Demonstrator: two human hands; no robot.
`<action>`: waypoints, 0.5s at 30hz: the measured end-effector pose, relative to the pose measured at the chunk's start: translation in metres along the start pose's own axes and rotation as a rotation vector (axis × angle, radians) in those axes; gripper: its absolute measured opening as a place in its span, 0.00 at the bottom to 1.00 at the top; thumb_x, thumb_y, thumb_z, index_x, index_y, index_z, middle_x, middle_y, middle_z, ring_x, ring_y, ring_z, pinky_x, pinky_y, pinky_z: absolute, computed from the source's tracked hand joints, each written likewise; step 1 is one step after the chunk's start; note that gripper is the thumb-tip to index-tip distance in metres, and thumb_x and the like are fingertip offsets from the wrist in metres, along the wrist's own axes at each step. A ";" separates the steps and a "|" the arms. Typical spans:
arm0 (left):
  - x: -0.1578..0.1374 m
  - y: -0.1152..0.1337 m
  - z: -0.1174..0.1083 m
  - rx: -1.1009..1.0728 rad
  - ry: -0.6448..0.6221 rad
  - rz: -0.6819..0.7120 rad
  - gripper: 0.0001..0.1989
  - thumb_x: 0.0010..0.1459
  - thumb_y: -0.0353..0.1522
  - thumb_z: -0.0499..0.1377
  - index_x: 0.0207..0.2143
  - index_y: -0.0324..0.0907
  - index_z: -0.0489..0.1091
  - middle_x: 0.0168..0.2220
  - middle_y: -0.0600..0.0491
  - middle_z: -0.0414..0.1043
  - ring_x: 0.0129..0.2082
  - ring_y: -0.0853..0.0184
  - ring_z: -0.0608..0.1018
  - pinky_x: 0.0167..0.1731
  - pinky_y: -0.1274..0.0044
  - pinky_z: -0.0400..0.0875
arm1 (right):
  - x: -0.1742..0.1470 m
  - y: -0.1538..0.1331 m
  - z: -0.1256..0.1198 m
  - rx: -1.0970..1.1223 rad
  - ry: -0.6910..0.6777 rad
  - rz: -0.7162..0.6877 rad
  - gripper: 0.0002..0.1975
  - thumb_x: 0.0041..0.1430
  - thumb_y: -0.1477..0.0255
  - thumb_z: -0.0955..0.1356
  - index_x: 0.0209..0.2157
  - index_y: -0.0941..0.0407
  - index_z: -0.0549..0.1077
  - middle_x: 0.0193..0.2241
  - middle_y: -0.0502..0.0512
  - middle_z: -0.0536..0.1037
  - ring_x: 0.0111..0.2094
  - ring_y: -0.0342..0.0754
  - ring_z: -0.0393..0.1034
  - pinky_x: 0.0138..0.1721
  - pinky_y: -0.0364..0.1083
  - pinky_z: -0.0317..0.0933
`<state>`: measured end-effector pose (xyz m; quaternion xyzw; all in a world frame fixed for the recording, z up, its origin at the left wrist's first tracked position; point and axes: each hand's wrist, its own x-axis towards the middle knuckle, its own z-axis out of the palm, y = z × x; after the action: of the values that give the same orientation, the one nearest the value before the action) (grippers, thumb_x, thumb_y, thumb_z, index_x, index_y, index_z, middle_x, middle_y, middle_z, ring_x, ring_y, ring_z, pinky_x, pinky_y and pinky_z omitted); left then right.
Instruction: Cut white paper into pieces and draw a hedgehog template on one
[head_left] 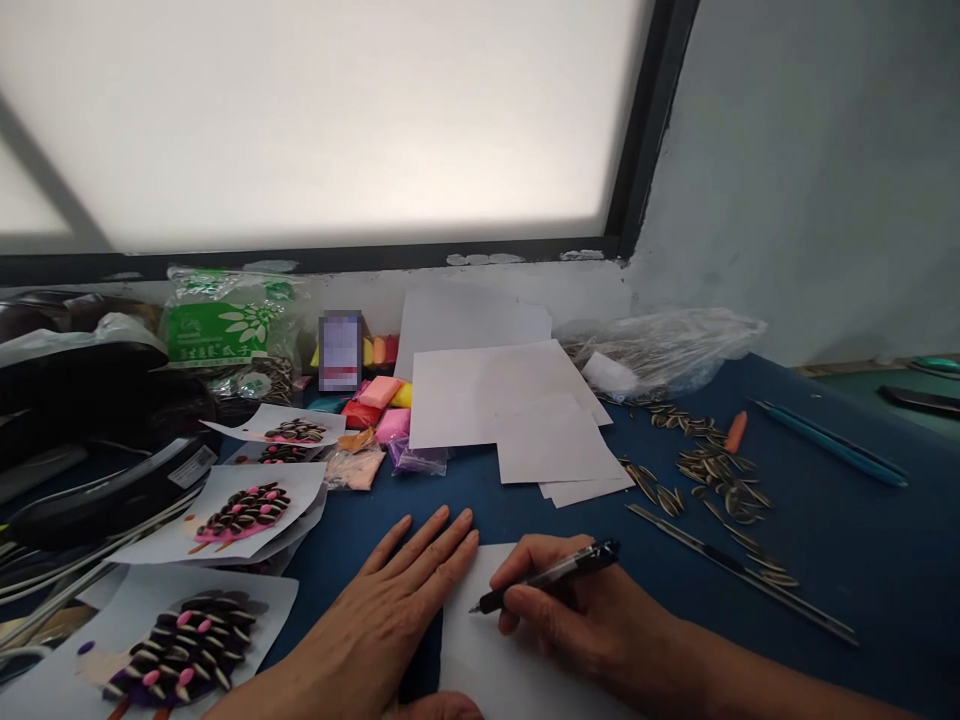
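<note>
My right hand (592, 620) grips a black pen (551, 577), its tip over or touching a white sheet of paper (480, 640) at the front of the table. I cannot tell whether the tip makes contact. No marks show on the visible part of the sheet. Flat along the sheet's left edge lies my left hand (375, 620), its fingers stretched out and the thumb near the lower edge of the view. Left of that hand are several paper cards with hedgehog pictures (180, 640), made of sunflower seeds and coloured clay.
Loose sunflower seeds (720, 475), an orange clay stick (736, 432), blue tweezers (832, 445) and a slim metal tool (739, 572) lie to the right. White sheets (480, 395) overlap at the back. Clay packets (382, 410), a green seed bag (225, 325) and cables (90, 565) fill the left.
</note>
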<state>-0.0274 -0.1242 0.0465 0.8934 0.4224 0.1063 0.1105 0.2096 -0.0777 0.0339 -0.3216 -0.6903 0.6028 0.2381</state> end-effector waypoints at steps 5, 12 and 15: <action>0.000 -0.001 0.001 -0.006 -0.015 -0.018 0.48 0.61 0.54 0.59 0.68 0.58 0.27 0.70 0.52 0.39 0.67 0.49 0.54 0.63 0.56 0.50 | -0.001 -0.001 0.000 0.000 0.006 0.009 0.13 0.63 0.63 0.67 0.39 0.60 0.73 0.29 0.55 0.77 0.26 0.43 0.66 0.29 0.43 0.62; 0.000 0.000 0.001 -0.020 -0.014 -0.030 0.48 0.61 0.53 0.60 0.68 0.60 0.28 0.70 0.53 0.39 0.67 0.50 0.55 0.64 0.56 0.50 | -0.001 -0.005 -0.001 0.033 -0.004 0.022 0.12 0.64 0.63 0.67 0.36 0.58 0.71 0.27 0.50 0.74 0.24 0.40 0.62 0.26 0.41 0.58; -0.001 -0.001 0.002 -0.022 -0.027 -0.033 0.48 0.61 0.53 0.60 0.68 0.59 0.28 0.70 0.53 0.39 0.67 0.50 0.53 0.64 0.55 0.48 | 0.000 -0.005 -0.001 0.028 -0.003 0.010 0.12 0.64 0.63 0.67 0.36 0.58 0.72 0.27 0.51 0.74 0.25 0.41 0.63 0.27 0.41 0.59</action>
<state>-0.0283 -0.1243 0.0446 0.8864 0.4341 0.0970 0.1278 0.2095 -0.0777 0.0386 -0.3208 -0.6805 0.6140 0.2385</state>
